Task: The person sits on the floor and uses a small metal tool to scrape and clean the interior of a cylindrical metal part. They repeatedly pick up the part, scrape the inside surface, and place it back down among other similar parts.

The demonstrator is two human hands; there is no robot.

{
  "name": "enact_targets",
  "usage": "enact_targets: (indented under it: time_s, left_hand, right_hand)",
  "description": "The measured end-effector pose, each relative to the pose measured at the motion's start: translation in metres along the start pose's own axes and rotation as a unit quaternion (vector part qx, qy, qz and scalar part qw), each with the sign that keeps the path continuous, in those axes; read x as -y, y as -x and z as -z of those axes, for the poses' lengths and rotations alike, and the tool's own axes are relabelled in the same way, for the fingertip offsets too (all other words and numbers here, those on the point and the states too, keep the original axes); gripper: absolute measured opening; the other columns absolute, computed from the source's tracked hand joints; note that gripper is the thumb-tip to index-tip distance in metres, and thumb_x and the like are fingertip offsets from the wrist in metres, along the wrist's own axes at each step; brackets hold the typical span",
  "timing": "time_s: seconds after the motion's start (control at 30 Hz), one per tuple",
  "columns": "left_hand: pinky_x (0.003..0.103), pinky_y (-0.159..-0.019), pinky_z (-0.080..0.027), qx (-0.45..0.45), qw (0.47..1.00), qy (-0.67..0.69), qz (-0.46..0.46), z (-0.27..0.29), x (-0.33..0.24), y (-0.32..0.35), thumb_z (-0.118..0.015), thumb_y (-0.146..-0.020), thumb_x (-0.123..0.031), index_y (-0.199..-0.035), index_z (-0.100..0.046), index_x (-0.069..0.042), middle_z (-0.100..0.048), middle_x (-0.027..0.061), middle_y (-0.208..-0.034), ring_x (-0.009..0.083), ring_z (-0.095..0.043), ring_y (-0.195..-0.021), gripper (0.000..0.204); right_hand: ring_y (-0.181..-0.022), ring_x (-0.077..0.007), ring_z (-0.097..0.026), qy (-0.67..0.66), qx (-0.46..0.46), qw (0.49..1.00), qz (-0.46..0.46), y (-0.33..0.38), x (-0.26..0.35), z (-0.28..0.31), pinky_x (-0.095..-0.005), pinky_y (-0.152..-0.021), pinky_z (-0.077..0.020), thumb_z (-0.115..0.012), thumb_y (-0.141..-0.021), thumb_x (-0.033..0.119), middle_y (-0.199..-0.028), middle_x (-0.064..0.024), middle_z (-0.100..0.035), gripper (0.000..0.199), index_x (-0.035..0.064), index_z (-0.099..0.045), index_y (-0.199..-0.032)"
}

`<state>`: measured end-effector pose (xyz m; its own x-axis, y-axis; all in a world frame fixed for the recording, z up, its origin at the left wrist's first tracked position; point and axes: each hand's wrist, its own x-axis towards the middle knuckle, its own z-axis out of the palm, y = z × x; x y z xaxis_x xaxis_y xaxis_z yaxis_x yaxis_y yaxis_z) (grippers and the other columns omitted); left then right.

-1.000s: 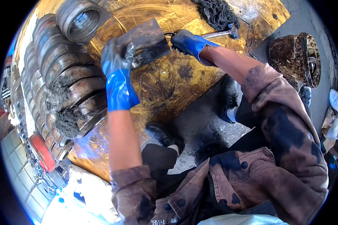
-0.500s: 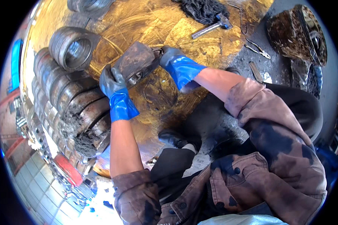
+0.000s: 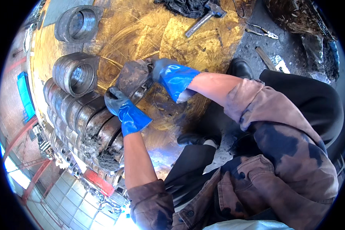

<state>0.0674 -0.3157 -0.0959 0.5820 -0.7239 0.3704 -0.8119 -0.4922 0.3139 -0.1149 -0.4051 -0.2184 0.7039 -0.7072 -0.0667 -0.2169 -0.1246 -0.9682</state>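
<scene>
1. I view the left hand [image 3: 117, 101] at the lower-left side of the dark metal block [image 3: 131, 79], its gloved fingers curled. I cannot tell whether they press on it.
2. I view the right hand [image 3: 163, 69] at the block's upper-right end. The glove hides the fingertips, so I cannot confirm a closed grip.
3. The block sits between the hands, above the yellow surface [image 3: 149, 32]: up and right of the left hand, directly left of the right. Its long axis is uncertain because the gloves cover its ends.
4. Left clearance is tight: the row of metal rings [image 3: 89, 115] lies just beside the left hand, and a single ring [image 3: 76, 78] stands left of the block.
5. Open room lies beyond the block, toward the hammer [image 3: 200, 24].
6. The surface's right edge meets the grey floor, where pliers [image 3: 261, 31] lie, well apart from both hands.
</scene>
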Motion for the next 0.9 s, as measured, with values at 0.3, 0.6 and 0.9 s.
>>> enact_targets:
  time_s: [0.3,0.6,0.9]
  left_hand:
    - [0.052,-0.083,-0.051,-0.026,0.999,0.001,0.026,0.011,0.005,0.004,-0.053,-0.103,-0.032,-0.102,-0.07,0.005,-0.071,0.0283,-0.098,0.0458,-0.066,-0.091,0.041]
    - [0.05,-0.092,-0.052,-0.008,0.999,-0.017,0.041,0.0,0.001,0.002,-0.054,-0.104,-0.033,-0.113,-0.069,0.008,-0.07,0.03,-0.111,0.0438,-0.066,-0.102,0.045]
    - [0.047,-0.084,-0.052,0.006,1.0,-0.005,0.02,0.006,0.016,0.003,-0.052,-0.106,-0.033,-0.107,-0.071,0.009,-0.072,0.0273,-0.102,0.0393,-0.066,-0.09,0.046]
  right_hand:
    - [-0.065,-0.0216,-0.066,0.529,0.026,0.848,0.022,0.049,0.045,0.134,-0.0316,-0.056,-0.0551,-0.065,-0.091,0.005,-0.078,-0.0148,-0.066,0.01,-0.0029,-0.07,-0.095]
    - [-0.077,-0.0273,-0.071,0.204,-0.195,0.959,-0.029,0.052,-0.081,0.108,-0.0328,-0.069,-0.0547,-0.073,-0.087,0.008,-0.083,-0.0148,-0.072,0.02,-0.0016,-0.066,-0.103]
    - [-0.088,-0.0377,-0.073,0.263,-0.097,0.94,-0.195,0.051,-0.072,0.085,-0.044,-0.075,-0.0575,-0.064,-0.092,0.016,-0.091,-0.0223,-0.073,0.03,0.0004,-0.066,-0.118]
